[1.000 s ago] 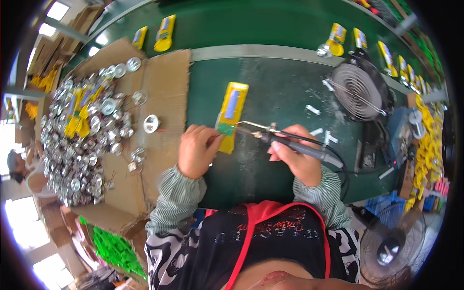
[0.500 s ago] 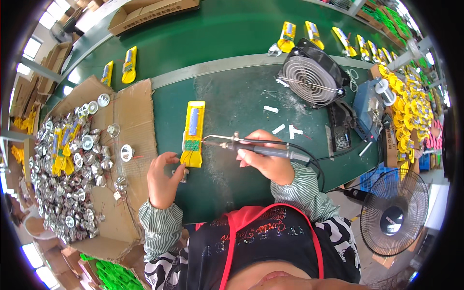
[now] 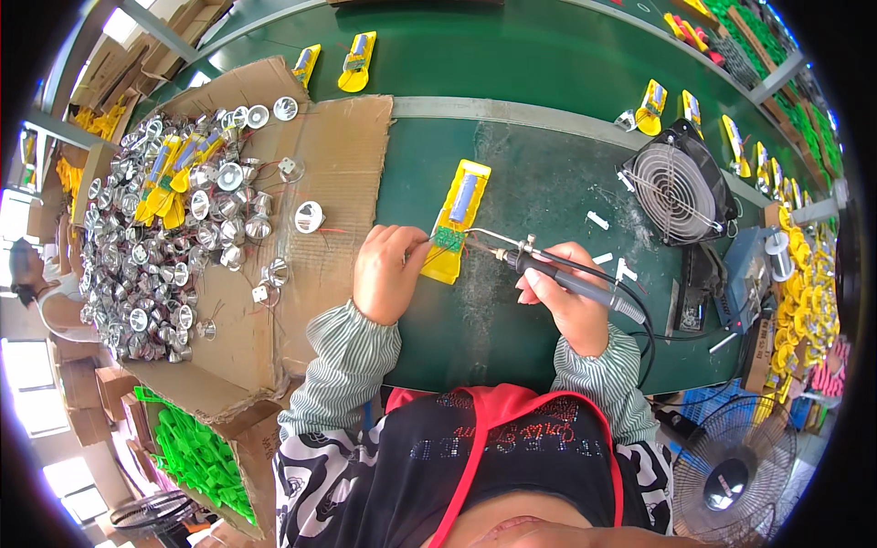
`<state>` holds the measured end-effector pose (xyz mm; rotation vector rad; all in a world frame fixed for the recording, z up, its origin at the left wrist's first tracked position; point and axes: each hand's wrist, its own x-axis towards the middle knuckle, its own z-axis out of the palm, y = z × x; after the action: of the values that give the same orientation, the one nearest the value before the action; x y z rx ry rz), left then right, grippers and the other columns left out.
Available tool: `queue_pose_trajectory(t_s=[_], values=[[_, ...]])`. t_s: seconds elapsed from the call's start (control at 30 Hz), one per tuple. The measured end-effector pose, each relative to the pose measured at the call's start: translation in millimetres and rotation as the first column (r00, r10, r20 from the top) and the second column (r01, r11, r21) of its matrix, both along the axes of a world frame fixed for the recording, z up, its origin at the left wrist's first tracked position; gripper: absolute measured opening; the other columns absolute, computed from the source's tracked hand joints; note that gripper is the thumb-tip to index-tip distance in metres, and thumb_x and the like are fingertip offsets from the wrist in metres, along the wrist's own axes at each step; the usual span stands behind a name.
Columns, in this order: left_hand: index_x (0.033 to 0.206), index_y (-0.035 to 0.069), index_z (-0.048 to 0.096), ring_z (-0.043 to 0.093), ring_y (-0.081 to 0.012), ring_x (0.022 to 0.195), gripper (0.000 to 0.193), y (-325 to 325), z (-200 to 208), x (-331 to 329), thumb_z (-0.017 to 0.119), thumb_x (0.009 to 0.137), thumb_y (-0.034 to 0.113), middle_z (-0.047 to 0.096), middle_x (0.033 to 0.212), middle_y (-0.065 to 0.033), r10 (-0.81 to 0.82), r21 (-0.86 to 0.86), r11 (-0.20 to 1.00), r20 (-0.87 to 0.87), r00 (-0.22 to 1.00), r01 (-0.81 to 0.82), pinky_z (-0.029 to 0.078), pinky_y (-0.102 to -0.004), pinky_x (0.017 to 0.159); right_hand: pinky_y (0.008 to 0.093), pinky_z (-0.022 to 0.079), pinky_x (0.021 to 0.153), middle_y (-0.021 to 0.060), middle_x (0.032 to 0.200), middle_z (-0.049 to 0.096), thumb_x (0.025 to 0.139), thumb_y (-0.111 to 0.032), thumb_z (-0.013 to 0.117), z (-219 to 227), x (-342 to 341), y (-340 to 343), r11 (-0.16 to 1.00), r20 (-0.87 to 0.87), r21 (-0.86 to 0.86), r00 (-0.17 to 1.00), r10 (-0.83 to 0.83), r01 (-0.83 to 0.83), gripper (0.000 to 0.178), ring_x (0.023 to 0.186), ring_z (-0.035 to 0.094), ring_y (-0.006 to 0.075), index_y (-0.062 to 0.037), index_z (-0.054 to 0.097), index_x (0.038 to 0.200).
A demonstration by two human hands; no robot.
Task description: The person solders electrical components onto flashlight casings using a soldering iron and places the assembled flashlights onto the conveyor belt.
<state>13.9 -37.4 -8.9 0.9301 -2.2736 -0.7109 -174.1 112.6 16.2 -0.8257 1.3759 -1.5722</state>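
A yellow plastic housing (image 3: 443, 267) lies on the green work surface in front of me, with a blue cylindrical battery (image 3: 465, 196) and a small green circuit board (image 3: 447, 239) in it. My right hand (image 3: 577, 294) grips a soldering iron (image 3: 568, 281) with a thin metal feed tube (image 3: 493, 237) clamped along it. Both the iron's tip and the tube's end reach the board's right side, but exact contact is too small to tell. At the board's left edge my left hand (image 3: 387, 274) is closed in a pinch on a thin wire.
Left, a cardboard box (image 3: 343, 155) holds many silver reflector cups (image 3: 206, 233) and several yellow housings (image 3: 174, 187). Right stand a square metal fan (image 3: 676, 190), a blue soldering unit (image 3: 747, 265) and a round fan (image 3: 731, 484). Small white pieces (image 3: 597, 220) lie beyond my right hand.
My left thumb and fingers have come together on the wire beside the board. The iron has come closer to the board. The whole view has shifted, so the bench appears farther right.
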Motion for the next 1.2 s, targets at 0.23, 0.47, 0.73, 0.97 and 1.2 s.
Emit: queue_pose_trajectory(t_s=[0.23,0.47,0.73,0.97,1.2], values=[[0.078,0.003,0.059,0.050,-0.0234,0.067,0.008,0,-6,-5,0.066,0.075,0.005,0.058,0.081,-0.0076,0.013,-0.096,0.995,0.119,0.993,-0.001,0.042,-0.0347,0.061,0.0248,0.053,0.058,0.0123,0.078,0.064,0.083,0.000,0.059,-9,4,-12,0.999,-0.003,0.000,0.999,0.032,-0.032,0.013,0.064,0.063,0.0141,0.0036,0.052,0.094],[0.076,0.007,0.058,0.054,-0.0284,0.080,0.008,2,-5,-7,0.064,0.073,0.009,0.059,0.084,-0.0055,-0.015,0.054,0.999,0.170,0.985,0.006,0.042,-0.0392,0.068,0.0245,0.052,0.056,0.0126,0.077,0.064,0.084,0.000,0.059,-18,1,-18,0.999,0.000,-0.002,0.999,0.036,-0.036,0.014,0.062,0.062,0.0144,0.0029,0.051,0.095],[0.077,0.005,0.057,0.051,-0.0254,0.073,0.008,2,-6,-7,0.064,0.073,0.007,0.058,0.081,-0.0056,-0.030,0.043,0.999,0.155,0.987,0.023,0.042,-0.0367,0.065,0.0246,0.053,0.057,0.0127,0.077,0.064,0.084,0.000,0.059,-20,1,-19,0.998,0.036,0.049,0.998,0.042,-0.044,0.012,0.062,0.062,0.0143,0.0030,0.052,0.093],[0.076,0.006,0.057,0.054,-0.0286,0.078,0.008,-1,-5,-1,0.064,0.073,0.009,0.059,0.080,-0.0069,-0.020,0.072,0.997,0.157,0.987,0.008,0.042,-0.0398,0.068,0.0254,0.054,0.057,0.0133,0.077,0.064,0.084,-0.001,0.059,-17,7,-22,1.000,0.053,0.020,0.999,0.003,-0.004,0.012,0.063,0.063,0.0150,0.0028,0.052,0.094],[0.073,-0.001,0.058,0.054,-0.0312,0.070,0.006,-2,-9,-14,0.063,0.075,0.002,0.057,0.075,-0.0153,-0.091,0.080,0.994,0.130,0.987,0.081,0.043,-0.0384,0.062,0.0254,0.051,0.056,0.0060,0.077,0.061,0.086,-0.012,0.063,-26,-8,-13,0.988,0.011,-0.151,1.000,-0.024,0.025,0.018,0.065,0.060,0.0111,-0.0004,0.054,0.097]])
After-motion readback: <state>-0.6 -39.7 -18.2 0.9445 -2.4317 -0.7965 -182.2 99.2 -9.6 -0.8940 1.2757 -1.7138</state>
